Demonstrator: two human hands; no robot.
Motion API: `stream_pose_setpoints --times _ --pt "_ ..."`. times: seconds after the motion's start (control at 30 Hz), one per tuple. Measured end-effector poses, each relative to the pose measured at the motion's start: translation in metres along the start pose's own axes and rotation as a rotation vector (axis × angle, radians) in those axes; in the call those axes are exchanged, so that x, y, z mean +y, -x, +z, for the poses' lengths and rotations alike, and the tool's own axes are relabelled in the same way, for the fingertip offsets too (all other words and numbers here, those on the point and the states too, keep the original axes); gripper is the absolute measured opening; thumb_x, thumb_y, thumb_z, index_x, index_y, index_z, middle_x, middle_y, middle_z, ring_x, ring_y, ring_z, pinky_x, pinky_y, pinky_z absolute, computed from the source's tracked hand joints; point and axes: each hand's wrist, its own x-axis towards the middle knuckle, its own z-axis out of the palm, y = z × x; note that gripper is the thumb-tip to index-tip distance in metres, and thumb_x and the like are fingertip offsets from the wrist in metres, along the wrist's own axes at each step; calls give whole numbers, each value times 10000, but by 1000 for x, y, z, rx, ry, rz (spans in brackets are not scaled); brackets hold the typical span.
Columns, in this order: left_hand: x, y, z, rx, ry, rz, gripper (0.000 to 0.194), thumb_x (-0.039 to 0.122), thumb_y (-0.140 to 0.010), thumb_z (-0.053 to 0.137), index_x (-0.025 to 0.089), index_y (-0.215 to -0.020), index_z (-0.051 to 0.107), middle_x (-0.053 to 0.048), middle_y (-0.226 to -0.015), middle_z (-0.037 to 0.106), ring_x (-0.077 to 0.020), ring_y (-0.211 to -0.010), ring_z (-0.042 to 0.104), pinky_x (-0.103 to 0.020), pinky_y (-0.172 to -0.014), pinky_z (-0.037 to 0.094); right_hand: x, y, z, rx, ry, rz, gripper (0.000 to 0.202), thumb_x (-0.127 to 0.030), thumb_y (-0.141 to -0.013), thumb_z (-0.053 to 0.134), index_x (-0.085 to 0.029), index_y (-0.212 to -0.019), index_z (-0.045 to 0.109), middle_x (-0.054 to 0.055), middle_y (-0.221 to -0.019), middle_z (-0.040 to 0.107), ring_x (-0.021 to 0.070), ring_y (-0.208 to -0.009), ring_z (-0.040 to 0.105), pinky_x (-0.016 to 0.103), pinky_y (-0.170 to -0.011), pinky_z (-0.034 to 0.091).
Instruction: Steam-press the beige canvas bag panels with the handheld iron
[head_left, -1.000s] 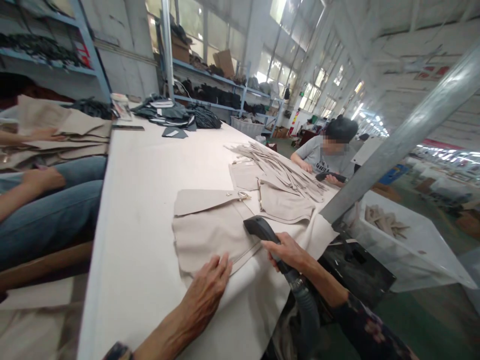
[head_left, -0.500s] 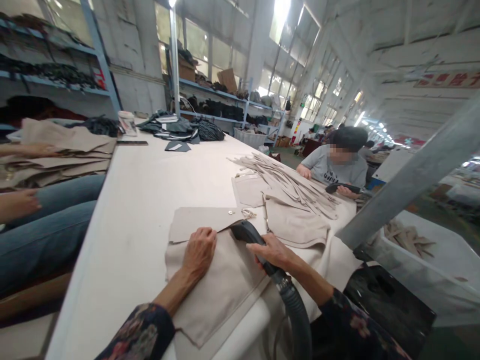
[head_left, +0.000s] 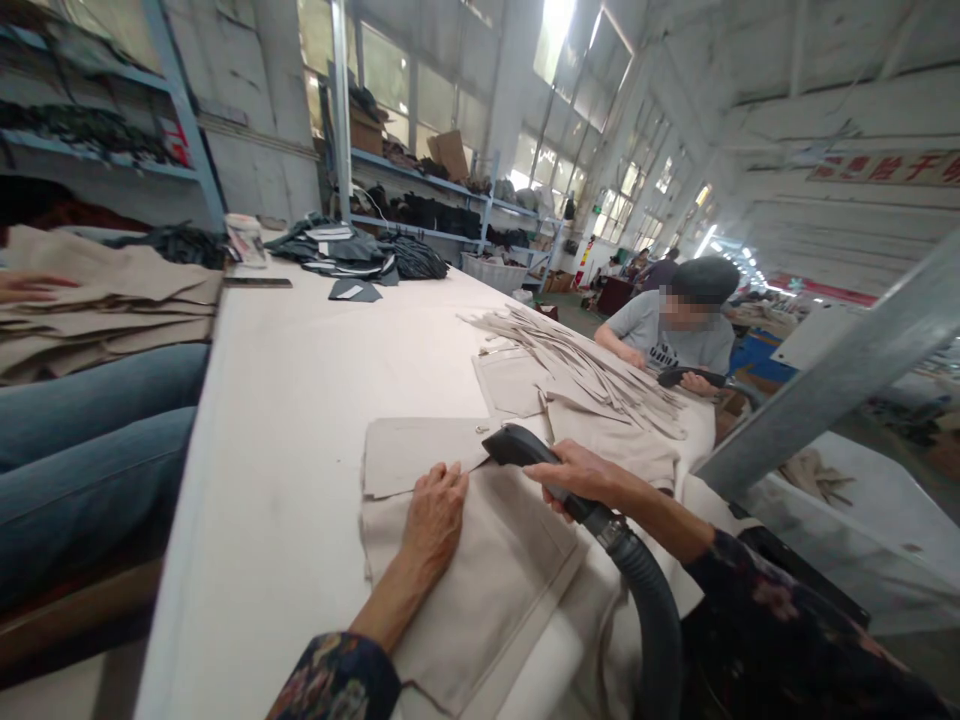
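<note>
My right hand [head_left: 581, 474] wraps round the handle of a black suction thread trimmer [head_left: 517, 446], whose ribbed hose [head_left: 649, 610] curves down toward me. The trimmer's head rests at an edge of a beige fabric piece [head_left: 480, 570]. My left hand [head_left: 436, 515] lies on that cloth, palm down with the fingers forward, their tips close to the folded edge left of the trimmer head. A small metal fitting shows just beyond the head, partly hidden by it. Behind the trimmer lie more beige pieces [head_left: 514, 380].
Beige strips [head_left: 592, 365] spread across the white table [head_left: 300, 450]. Dark cut pieces [head_left: 352, 250] lie at its far end. Across the table a person [head_left: 667, 325] holds a similar black tool. Another person's legs and beige stack [head_left: 112, 310] are at left. A metal post [head_left: 832, 370] slants up at right.
The view has shifted slightly, and my hands, cloth and trimmer appear further right. The trimmer head still meets the fabric edge. The left-hand neighbour's lower hand has gone from view.
</note>
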Motion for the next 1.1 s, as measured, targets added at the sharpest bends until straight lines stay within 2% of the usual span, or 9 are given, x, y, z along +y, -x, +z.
stream_pose_setpoints --times 0.1,0.23,0.4,0.5,0.63,0.77,0.93,1.1 --pt "2 1 -5 3 61 -40 312 63 -883 365 102 -1045 629 -101 -1127 605 -232 -1098 456 -344 -949 399 -13 -21 15 -38 56 16 242 -345 -812 570 -139 -692 525 12 -526 572 112 -392 525 185 -351 429" --pt "2 0 -7 18 75 -46 281 50 -871 372 94 -922 645 -113 -998 617 -227 -1023 483 -329 -921 422 -32 -53 30 -15 93 38 240 -311 -788 606 -135 -653 513 10 -479 560 108 -366 509 175 -337 402" --pt "1 0 -6 29 80 -36 292 31 -865 360 78 -898 646 -118 -973 618 -231 -1012 493 -322 -887 446 -46 -74 25 11 64 2 295 -371 -817 611 -113 -685 551 10 -497 575 90 -390 513 157 -369 399" --pt "1 -1 -5 40 80 -36 300 22 -859 355 67 -881 652 -124 -954 618 -242 -1012 500 -330 -862 459 -44 -66 13 36 29 -23 321 -400 -830 603 -110 -702 553 18 -532 590 93 -412 526 167 -389 419" --pt "1 -1 -2 61 96 -32 316 12 -851 347 69 -861 658 -129 -920 617 -251 -987 515 -335 -814 472 -40 -35 -1 112 15 -10 308 -410 -856 560 -126 -741 529 16 -570 594 100 -439 548 179 -402 454" --pt "1 0 -1 74 130 -39 331 9 -850 336 73 -838 661 -140 -910 618 -247 -968 520 -335 -793 473 -40 -11 4 82 71 53 308 -403 -839 578 -131 -705 529 29 -546 600 116 -414 553 188 -364 442" --pt "0 4 -4 89 174 -38 327 10 -849 342 73 -841 663 -145 -915 624 -245 -985 513 -336 -815 469 -39 -17 24 14 159 128 288 -371 -807 614 -132 -663 541 27 -493 597 118 -363 533 189 -344 427" --pt "-1 6 -5 91 219 -31 337 17 -851 333 77 -832 664 -145 -902 628 -249 -979 514 -341 -835 462 -45 -34 23 2 212 181 278 -351 -800 608 -138 -642 522 36 -479 605 120 -340 520 185 -315 386"
